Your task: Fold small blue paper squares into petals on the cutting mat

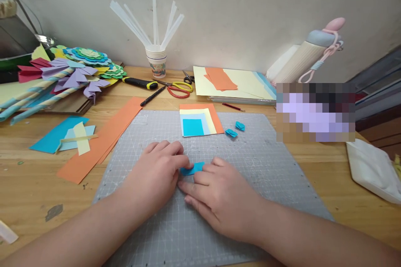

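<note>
A small folded piece of blue paper (pixel 196 168) lies on the grey cutting mat (pixel 260 217), partly hidden by my fingers. My left hand (pixel 161 164) presses on its left end with the thumb and curled fingers. On its right end and near edge rests my right hand (pixel 216 192), fingers bent against the paper. Just beyond is a stack of paper squares, orange (pixel 216 114), cream, light blue and blue (pixel 192 127) on top. Two small folded blue paper pieces (pixel 231 133) sit right of the stack.
Orange strips (pixel 103 142) and blue scraps (pixel 50 135) lie at left, below paper flowers (pixel 89 56). Along the back are a cutter (pixel 140 83), a black pen (pixel 152 96), scissors (pixel 178 88), a cup of white strips (pixel 156 60), paper sheets (pixel 250 79) and a bottle (pixel 303 58).
</note>
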{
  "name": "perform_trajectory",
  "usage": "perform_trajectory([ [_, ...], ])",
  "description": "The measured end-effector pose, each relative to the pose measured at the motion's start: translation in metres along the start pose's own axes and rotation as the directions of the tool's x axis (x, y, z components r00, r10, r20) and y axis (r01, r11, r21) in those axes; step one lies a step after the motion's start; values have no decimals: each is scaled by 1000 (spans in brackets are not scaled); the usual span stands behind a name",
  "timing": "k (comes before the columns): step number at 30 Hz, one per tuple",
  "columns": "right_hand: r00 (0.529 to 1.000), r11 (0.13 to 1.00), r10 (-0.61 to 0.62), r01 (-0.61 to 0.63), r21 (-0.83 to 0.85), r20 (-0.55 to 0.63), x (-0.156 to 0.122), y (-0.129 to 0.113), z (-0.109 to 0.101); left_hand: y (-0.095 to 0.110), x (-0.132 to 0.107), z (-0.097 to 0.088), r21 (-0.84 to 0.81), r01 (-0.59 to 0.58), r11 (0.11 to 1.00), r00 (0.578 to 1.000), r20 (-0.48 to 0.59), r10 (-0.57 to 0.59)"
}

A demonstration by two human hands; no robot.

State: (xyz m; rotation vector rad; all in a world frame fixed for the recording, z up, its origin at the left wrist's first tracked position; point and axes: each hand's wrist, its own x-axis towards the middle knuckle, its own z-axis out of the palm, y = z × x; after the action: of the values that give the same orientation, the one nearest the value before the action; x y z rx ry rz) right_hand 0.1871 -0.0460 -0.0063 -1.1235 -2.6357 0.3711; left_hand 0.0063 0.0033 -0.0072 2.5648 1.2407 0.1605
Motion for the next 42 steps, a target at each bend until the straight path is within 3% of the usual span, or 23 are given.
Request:
perform_trajectory([
  [3,998,997,54,-54,61,-9,-4,1,-4,-1,0,0,-15,2,1000,1000,4,-2],
  [7,981,982,190,-190,-1,-29,-4,3,-5,-1,-1,-1,-22,-5,1000,1000,7,5],
  [12,968,968,245,-242,-63,51,-3,-1,-3,-2,-2,-1,2,-8,1000,1000,-11,8],
  [18,889,903,428,-416,-104,162,-3,-6,-16,1,-3,-2,52,-38,998,999,1,38],
  [22,855,869,491,-468,-159,166,-4,1,-21,4,-3,-3,58,-41,997,999,0,42],
  [25,881,883,463,-450,-135,97,-2,9,-18,3,-3,-2,42,-38,998,999,-18,39],
  [29,957,957,289,-290,-30,-21,2,20,-11,-3,0,5,-61,-37,997,997,-67,33],
  [34,993,991,115,-114,-72,10,6,31,-6,-3,3,3,-152,-61,986,995,-94,47],
  [37,999,997,44,-46,-60,-30,5,36,-4,3,3,-2,-185,-66,981,994,-95,49],
  [40,985,980,131,-111,165,-114,6,36,-6,6,2,-5,-267,-54,962,993,-118,23],
  [42,960,899,254,-190,394,-115,7,33,-8,8,2,-4,-360,-10,933,995,-94,-26],
])
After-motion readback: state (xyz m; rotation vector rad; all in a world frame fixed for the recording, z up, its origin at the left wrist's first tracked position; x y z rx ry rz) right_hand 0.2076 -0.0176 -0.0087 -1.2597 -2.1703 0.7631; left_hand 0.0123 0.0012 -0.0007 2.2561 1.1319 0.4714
